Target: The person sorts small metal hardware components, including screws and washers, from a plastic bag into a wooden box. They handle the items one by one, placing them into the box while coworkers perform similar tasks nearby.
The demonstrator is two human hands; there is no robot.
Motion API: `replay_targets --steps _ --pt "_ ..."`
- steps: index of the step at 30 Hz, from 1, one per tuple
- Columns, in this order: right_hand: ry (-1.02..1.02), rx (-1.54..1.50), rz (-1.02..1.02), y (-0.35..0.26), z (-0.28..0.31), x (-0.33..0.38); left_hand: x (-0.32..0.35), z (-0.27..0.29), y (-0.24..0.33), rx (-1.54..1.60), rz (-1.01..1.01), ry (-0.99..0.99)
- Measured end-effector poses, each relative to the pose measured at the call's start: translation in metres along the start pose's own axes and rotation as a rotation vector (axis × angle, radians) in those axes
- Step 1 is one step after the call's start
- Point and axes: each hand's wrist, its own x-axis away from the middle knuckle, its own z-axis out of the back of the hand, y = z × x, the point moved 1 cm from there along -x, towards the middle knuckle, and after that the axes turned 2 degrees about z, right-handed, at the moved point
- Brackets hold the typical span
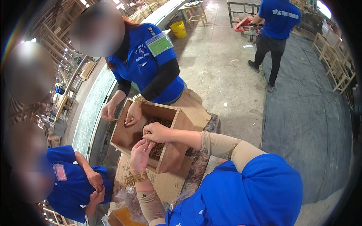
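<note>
Small brown pieces (155, 151) are lying below the right hand (155, 133) in the box (174, 153); its bent fingers are meeting those of the left hand (140, 153), and what they are grasping, if anything, I cannot tell. A loose pinch could be letting pieces drop; a co-worker's hand (133, 113), working just beyond, could be bumping them. Farther beyond, a green badge (160, 45) and white lettering (285, 14) are showing.

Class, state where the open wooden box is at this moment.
In the head view, the wooden box sits just left of centre on brown cardboard, the wearer's left hand and right hand at its opening, opposite a co-worker's hand.
</note>
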Motion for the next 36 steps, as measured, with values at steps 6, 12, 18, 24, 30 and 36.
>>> replay_targets --steps 6,12,18,24,30,36 --pt "-0.042 0.099 0.038 -0.002 -0.007 -0.003 0.006 0.006 0.000 -0.051 0.048 -0.081" --pt "-0.034 0.108 0.018 -0.005 0.003 -0.005 0.007 -0.010 0.006 -0.049 0.031 -0.069" --pt "-0.099 0.139 0.029 -0.008 -0.002 -0.009 0.011 -0.012 0.010 0.003 0.046 0.051" --pt "-0.236 0.261 0.026 -0.021 -0.008 -0.010 0.011 -0.006 0.007 -0.079 0.020 0.049" --pt "-0.070 0.431 0.087 -0.016 -0.015 -0.003 0.009 -0.014 0.008 -0.193 0.036 0.048" --pt "-0.220 0.351 0.138 -0.014 -0.010 -0.001 0.007 -0.005 0.008 -0.162 0.039 0.005"
